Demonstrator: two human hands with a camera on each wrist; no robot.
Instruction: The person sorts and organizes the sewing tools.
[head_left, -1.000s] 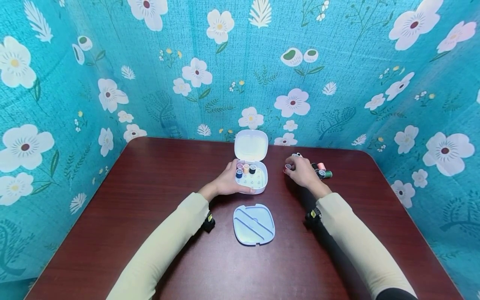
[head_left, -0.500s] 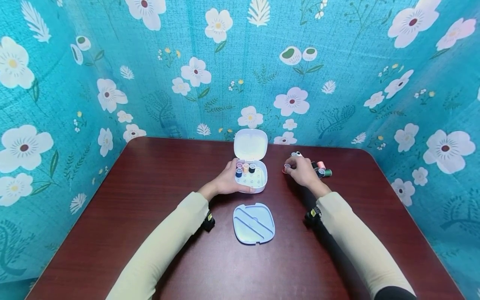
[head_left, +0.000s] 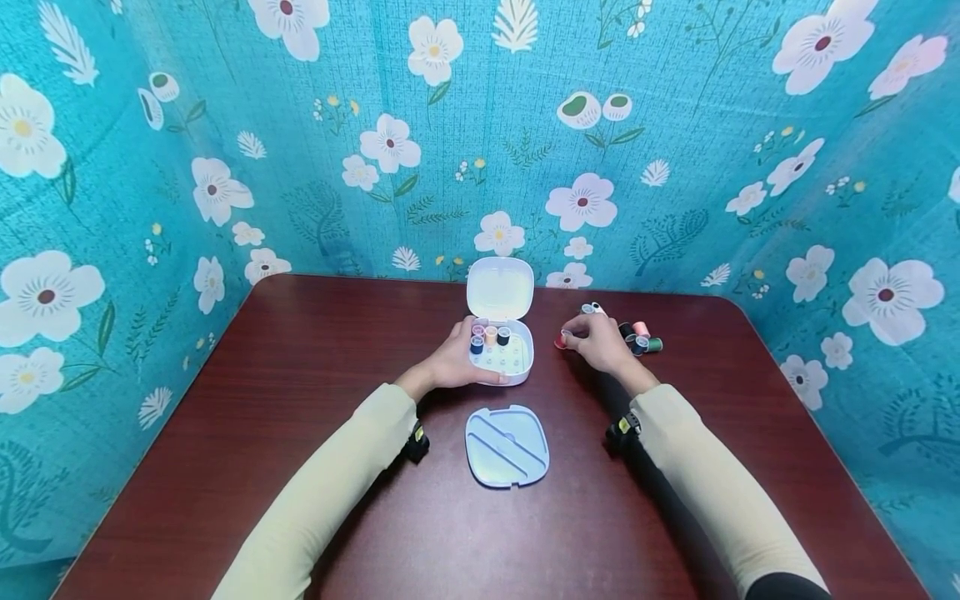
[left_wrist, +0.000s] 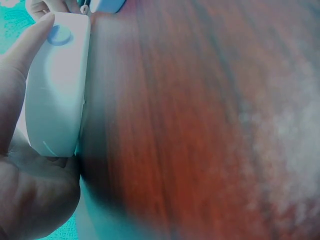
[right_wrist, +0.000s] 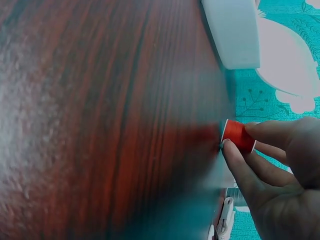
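Beside the white box [left_wrist: 57, 92], right grip [head_left: 602, 343] pinching a partly hidden red spool [right_wrist: 237, 136], left grip [head_left: 453, 362] holding box

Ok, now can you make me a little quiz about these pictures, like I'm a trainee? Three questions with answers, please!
1. Which colour is the thread spool in the right hand's grip?
A) green
B) red
C) white

2. True or false: the hinged lid of the white box is closed.

3. How many spools can you see standing inside the box?

Key:
1. B, red.
2. False; it stands open.
3. Four.
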